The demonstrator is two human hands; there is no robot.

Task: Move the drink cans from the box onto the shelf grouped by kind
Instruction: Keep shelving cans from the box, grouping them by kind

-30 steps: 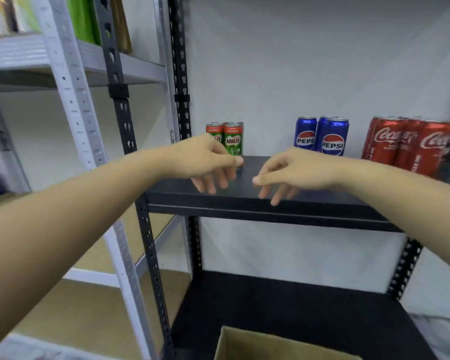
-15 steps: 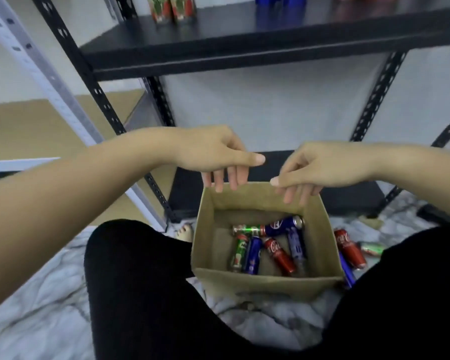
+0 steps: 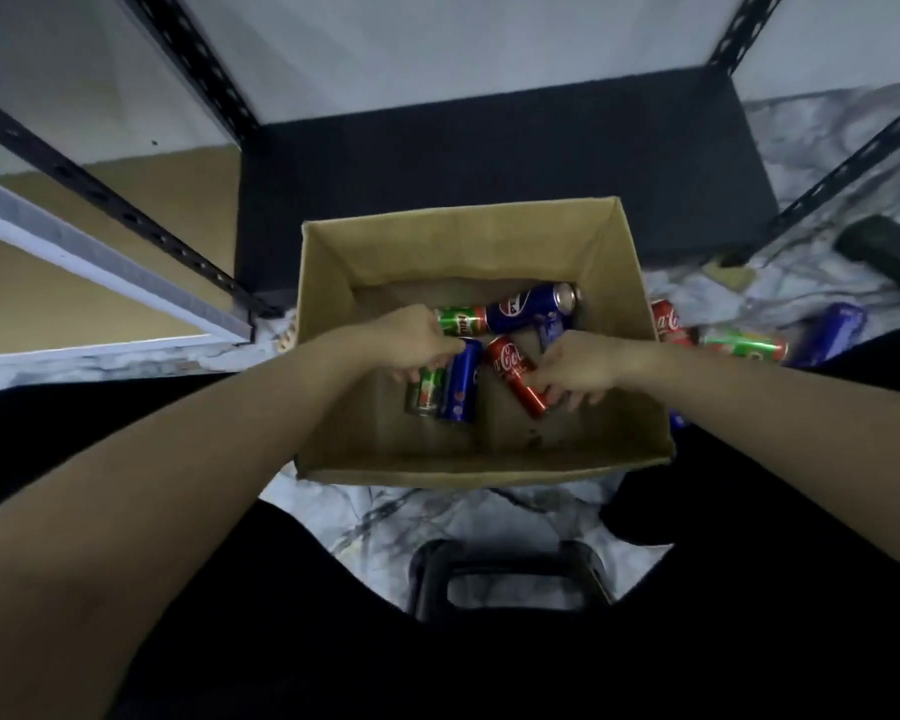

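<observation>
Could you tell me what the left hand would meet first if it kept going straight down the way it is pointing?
Probably the green Milo can lying beside the blue Pepsi can in the cardboard box. The left hand already has its fingertips at those two cans; contact is unclear from this view.

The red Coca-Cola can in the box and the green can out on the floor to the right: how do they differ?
The red Coca-Cola can lies inside the cardboard box, while the green can lies outside it on the marble floor. The right hand touches the red can; no hand is near the green can. Both lie on their sides.
</observation>
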